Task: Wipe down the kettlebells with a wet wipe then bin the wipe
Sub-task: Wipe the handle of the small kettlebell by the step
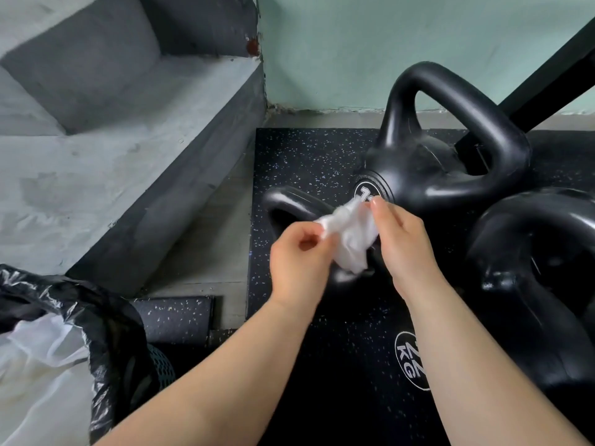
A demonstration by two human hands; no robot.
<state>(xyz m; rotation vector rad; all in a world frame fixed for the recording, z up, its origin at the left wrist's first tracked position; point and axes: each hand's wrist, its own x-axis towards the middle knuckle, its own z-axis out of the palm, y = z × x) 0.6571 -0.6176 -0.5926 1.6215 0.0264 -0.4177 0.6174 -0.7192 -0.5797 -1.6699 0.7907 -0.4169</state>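
Gym corner | We hold the wet wipe [349, 239] just above the kettlebells [428, 175], left hand [299, 255] and right hand [407, 243] each pinching an edge | Risk: pulled unevenly, it could tear or drop onto the mat [306, 162], short of the bin [96, 313]

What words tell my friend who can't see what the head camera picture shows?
The left hand and right hand pinch a crumpled white wet wipe over black kettlebells on a speckled mat. A bin with a black liner sits lower left.
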